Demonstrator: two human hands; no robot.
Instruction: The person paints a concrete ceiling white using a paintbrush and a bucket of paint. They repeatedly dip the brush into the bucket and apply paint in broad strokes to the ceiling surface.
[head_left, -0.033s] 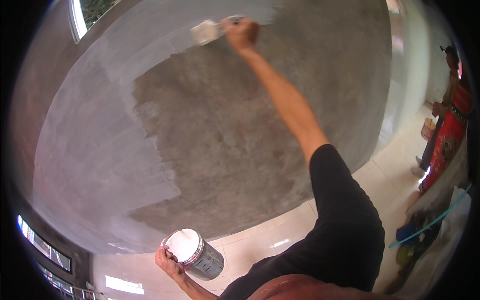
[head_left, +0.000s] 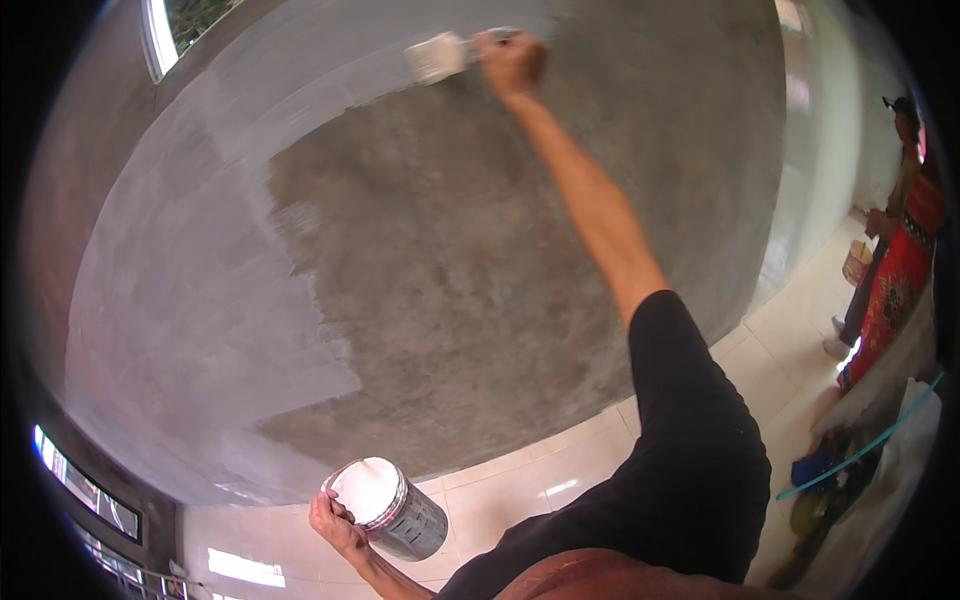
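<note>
High on the grey wall, my right hand is closed round the handle of a wide paintbrush. The pale bristle head points left and lies against the wall at the edge of a lighter coated band. Low at the centre left, my left hand grips the rim of a paint bucket, its fingers curled over the edge. White paint shows inside the tilted bucket. The coat covers the wall's left side and top; the middle is bare, darker plaster.
Glossy pale floor tiles run along the wall's foot. At the far right stands a person in red patterned clothing, near a small bucket. A light-blue hose or cord crosses a pile of things at lower right. Windows are on the left.
My right hand and the paintbrush have moved a little to the right along the top of the wall. My left hand and the bucket have stayed in place.
</note>
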